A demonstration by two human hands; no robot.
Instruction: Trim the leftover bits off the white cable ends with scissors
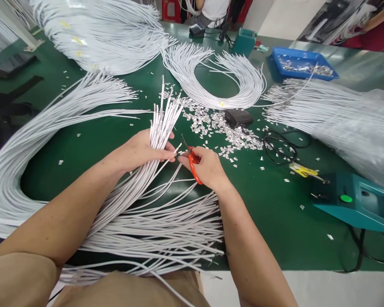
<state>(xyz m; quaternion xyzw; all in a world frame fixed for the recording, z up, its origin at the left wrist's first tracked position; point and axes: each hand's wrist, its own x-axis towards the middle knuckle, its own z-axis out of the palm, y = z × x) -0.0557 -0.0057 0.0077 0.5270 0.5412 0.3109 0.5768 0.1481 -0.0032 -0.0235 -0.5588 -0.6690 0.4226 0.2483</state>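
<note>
My left hand [144, 149] is closed around a bundle of white cables [161, 125], whose ends point up and away from me. One cable end sticks out between its thumb and fingers toward the right. My right hand [206, 166] grips small scissors [194, 168] with orange handles, their dark blades pointing up and left. The fingertips of both hands are close together near that single cable end. Below my hands, many more white cables [179, 226] lie across the table with their ends to the right.
Small silvery scraps [211, 123] litter the green table [259, 213] beyond my hands. A coiled cable bundle [217, 100], a blue tray [304, 62] and plastic-wrapped cables [333, 111] lie farther off. A teal device [355, 204] stands at right. Another person [214, 10] is across the table.
</note>
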